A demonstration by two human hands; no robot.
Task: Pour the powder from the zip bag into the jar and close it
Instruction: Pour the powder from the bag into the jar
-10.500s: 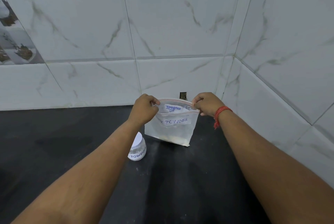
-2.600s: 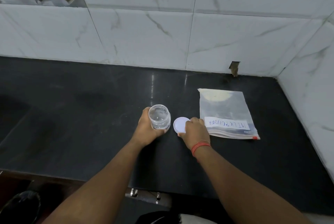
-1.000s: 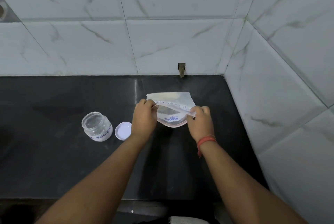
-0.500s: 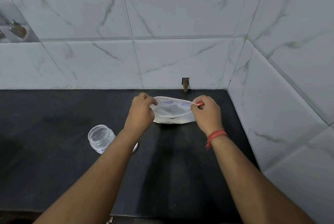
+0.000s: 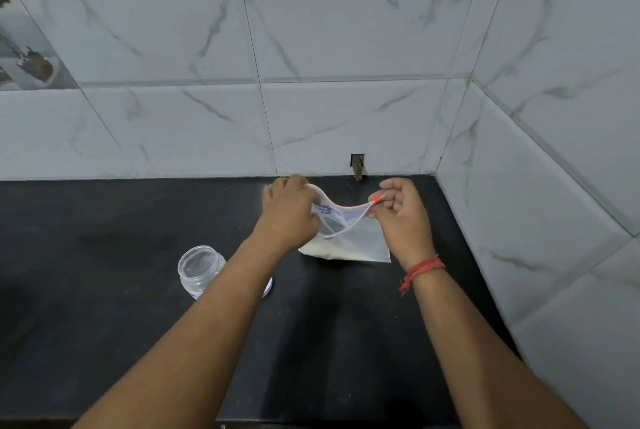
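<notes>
Clear plastic zip bag (image 5: 349, 238) with white powder rests on black countertop (image 5: 104, 324), mouth pulled apart: left hand (image 5: 289, 214) and right hand (image 5: 401, 217) each pinch one top corner; open clear glass jar (image 5: 200, 271) stands left, apart.

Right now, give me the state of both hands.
Left hand: closed on the zip bag mouth.
Right hand: closed, pinching the bag's other top corner.
</notes>
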